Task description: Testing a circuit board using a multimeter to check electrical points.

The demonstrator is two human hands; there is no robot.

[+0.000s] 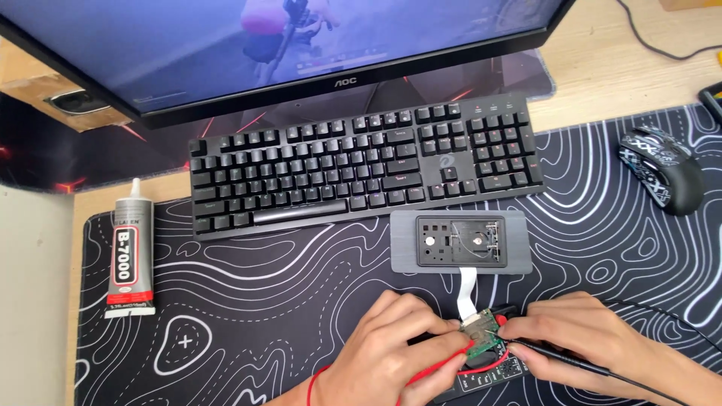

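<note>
My left hand [398, 349] pinches a small green circuit board [482, 331] and a red test lead [436, 370] near the desk's front edge. My right hand [583, 334] grips a thin black probe [594, 367] whose tip meets the board. A white ribbon cable [468, 292] runs from the board up to a grey rectangular panel [460, 241] with an open black recess, lying just below the keyboard. A black meter-like device [492, 377] sits partly hidden under both hands.
A black keyboard [361, 165] lies under a monitor [286, 53]. A tube of glue [131, 256] rests at the left on the black patterned desk mat [263, 301]. A patterned black mouse [662, 169] sits at the right.
</note>
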